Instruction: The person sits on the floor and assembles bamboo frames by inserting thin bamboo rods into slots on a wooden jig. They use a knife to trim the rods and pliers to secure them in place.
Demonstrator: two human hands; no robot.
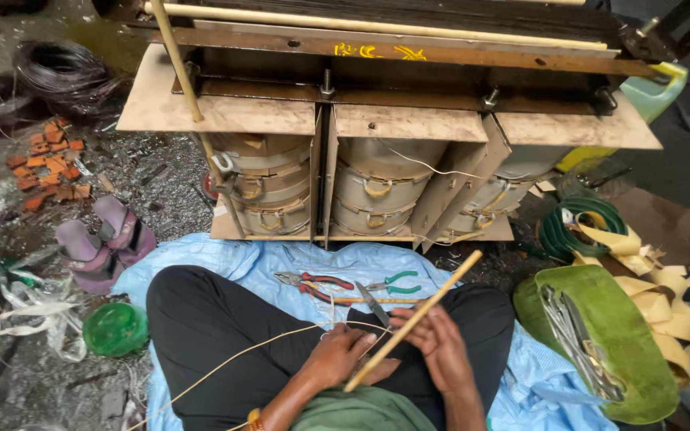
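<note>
Blue sheeting (281, 263) is partly hidden under crossed legs. One wooden stick (413, 321) is gripped by both left hand (341, 355) and right hand (441, 345). Metal strips (580, 343) are held in a green tray (640, 375).

Soft, even daylight, faint shadows, sharp centre, slight wide-angle bending at edges.

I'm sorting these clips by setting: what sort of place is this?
Probably an informal repair workshop for electrical transformers, worked on the floor. A large three-coil transformer core stands ahead, black wire coils lie nearby, and pliers sit on a blue sheet.
</note>
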